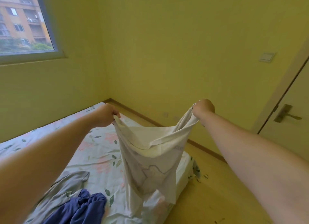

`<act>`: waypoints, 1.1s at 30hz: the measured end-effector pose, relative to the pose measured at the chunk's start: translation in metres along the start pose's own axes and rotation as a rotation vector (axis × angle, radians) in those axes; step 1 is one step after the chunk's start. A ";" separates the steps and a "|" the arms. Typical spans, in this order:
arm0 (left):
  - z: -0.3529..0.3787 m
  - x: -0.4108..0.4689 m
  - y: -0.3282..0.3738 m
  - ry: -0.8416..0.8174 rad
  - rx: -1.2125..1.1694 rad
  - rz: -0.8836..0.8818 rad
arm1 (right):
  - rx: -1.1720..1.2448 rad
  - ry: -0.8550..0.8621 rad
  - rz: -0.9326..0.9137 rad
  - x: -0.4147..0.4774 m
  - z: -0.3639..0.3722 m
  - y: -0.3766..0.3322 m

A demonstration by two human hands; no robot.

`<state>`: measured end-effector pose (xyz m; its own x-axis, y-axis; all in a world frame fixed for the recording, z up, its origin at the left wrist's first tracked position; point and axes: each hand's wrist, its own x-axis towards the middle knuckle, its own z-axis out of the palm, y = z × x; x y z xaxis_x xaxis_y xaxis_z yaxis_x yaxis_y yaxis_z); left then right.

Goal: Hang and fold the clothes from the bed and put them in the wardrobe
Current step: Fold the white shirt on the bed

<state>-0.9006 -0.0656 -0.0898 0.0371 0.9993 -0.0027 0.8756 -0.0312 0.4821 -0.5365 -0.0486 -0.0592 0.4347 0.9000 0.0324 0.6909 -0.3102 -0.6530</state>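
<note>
Left hand [107, 115] and right hand [204, 107] each grip an upper corner of a white cotton T-shirt [150, 158], held above the floral-sheeted bed [100, 150].

A: Item one, white garment [150, 156]?
B: Thin cloth, matt, creased, with a faint grey print.
A: Bed sheet [100, 148]?
B: Cloth, matt, floral print, wrinkled.
A: Grey garment [70, 185], blue garment [87, 208]?
B: Both soft cloth, matt, crumpled.
A: Floor [217, 190]?
B: Wood-look boards, smooth, slight sheen.
A: Wall [167, 48]; door handle [286, 114]; light switch [267, 56]?
B: Matt paint; dull metal; smooth plastic.
</note>
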 end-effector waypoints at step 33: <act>-0.051 0.014 -0.094 0.191 0.529 -0.352 | -0.716 -0.006 -0.033 0.010 -0.011 0.019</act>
<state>-1.0068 -0.0482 -0.0905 -0.3378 0.9362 0.0971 0.9400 0.3408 -0.0150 -0.5129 -0.0487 -0.0634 0.4053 0.9134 0.0383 0.9140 -0.4057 0.0048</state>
